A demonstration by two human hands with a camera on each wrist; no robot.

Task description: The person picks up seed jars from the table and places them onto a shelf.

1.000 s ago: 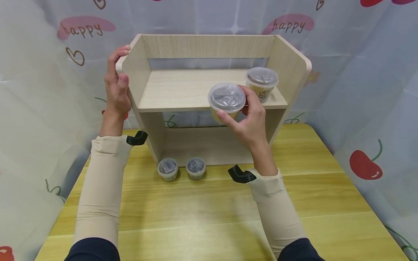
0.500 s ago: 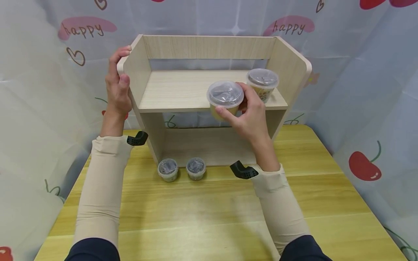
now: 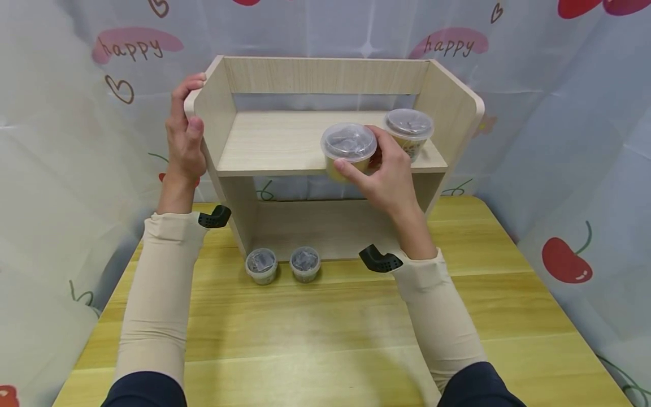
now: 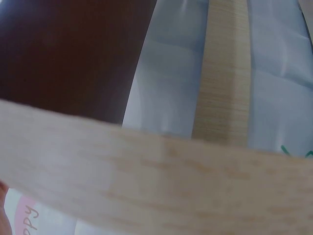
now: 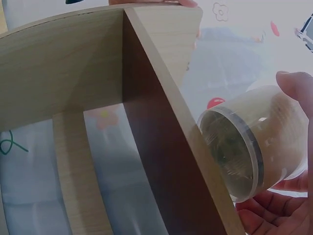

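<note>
In the head view, my right hand [image 3: 389, 175] holds a lidded plastic cup [image 3: 348, 144] between thumb and fingers, at the front edge of the upper board of a pale wooden desktop shelf [image 3: 285, 133]. The right wrist view shows the cup's clear base [image 5: 230, 154] close to that board's edge. My left hand [image 3: 184, 138] grips the front edge of the left side panel [image 3: 211, 121], fingertips over its top. A second lidded cup [image 3: 409, 127], with a printed side, stands on the upper board at the right. Whether the held cup touches the board, I cannot tell.
Two smaller lidded tubs [image 3: 261, 265] stand on the yellow wooden table [image 3: 305, 339], in front of the shelf's lower board [image 3: 325, 226] at its left. A patterned curtain [image 3: 325, 28] hangs behind the shelf and on both sides.
My right hand has raised the held cup slightly and moved it a little toward the shelf's upper board. My left hand keeps its hold on the side panel.
</note>
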